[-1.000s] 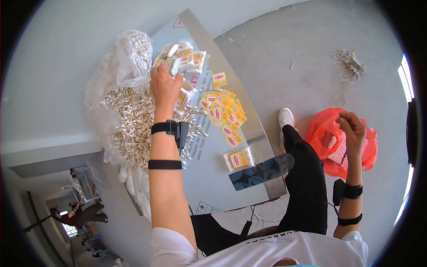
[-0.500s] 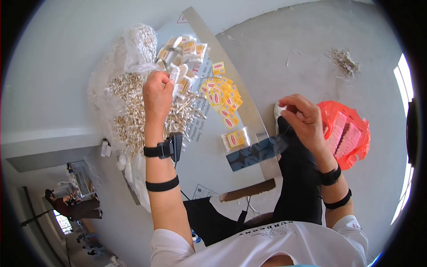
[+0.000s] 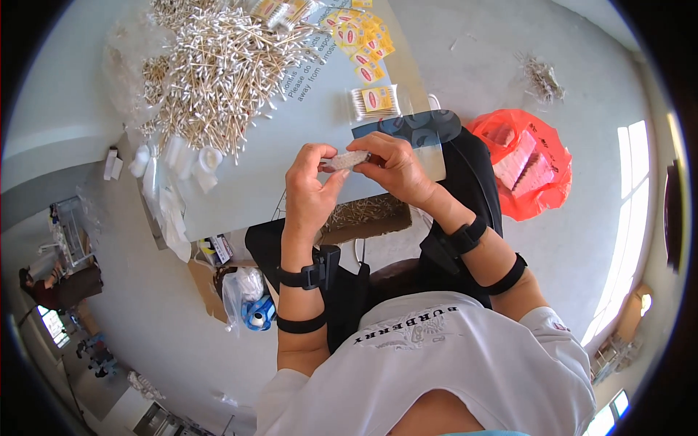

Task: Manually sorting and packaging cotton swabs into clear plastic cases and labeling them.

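Head view, single item under handling: small clear packet of cotton swabs [image 3: 347,159], held above the near edge of the counter [image 3: 291,156].

- Packet: long axis roughly level across the picture, left to right; pale, slim, one end in each grip.
- Left hand [image 3: 309,190]: thumb and fingers pinched narrow on the packet's left end, palm below it.
- Right hand [image 3: 396,168]: fingers closed narrow over the packet's right end, coming in from the right. Both hands equally near; the packet lies between them, touching both.
- Loose heap of cotton swabs [image 3: 218,65]: on the counter, well beyond the packet, up and left.
- Filled packet with yellow label [image 3: 374,102]: on the counter just beyond the packet.
- Yellow labels [image 3: 360,40]: farther beyond still.
- Red plastic bag [image 3: 527,163]: on the floor, right of the packet, holding pale bundles.
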The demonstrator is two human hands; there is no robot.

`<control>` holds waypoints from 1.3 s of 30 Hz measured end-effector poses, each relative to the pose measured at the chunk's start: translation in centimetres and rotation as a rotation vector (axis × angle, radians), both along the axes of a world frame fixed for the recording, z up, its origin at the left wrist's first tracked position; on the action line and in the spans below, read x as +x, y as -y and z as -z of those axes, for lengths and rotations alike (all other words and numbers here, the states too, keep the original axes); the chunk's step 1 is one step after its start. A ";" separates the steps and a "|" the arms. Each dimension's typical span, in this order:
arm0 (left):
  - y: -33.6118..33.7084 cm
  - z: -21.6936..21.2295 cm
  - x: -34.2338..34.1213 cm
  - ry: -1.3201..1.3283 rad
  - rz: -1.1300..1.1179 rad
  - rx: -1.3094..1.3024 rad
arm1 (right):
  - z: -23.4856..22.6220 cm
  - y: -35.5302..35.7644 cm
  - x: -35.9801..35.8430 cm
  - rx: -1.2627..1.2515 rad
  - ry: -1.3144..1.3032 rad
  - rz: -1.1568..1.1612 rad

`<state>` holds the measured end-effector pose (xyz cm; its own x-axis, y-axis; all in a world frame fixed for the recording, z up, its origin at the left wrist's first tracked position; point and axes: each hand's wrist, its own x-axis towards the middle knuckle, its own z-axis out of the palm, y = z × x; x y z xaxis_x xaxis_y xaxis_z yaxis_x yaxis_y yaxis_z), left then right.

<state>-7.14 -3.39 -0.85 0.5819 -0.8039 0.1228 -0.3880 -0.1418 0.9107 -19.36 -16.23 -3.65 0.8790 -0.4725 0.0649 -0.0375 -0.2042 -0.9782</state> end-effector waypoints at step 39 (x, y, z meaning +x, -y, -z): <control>0.7 2.2 0.2 0.297 0.167 -0.077 | -0.3 2.8 -0.9 -0.329 0.064 -0.153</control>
<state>-6.96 -4.08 -3.05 0.3731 -0.8669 0.3307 -0.6497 0.0104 0.7601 -20.21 -18.99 -3.30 0.9272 -0.2803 0.2483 0.0768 -0.5068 -0.8587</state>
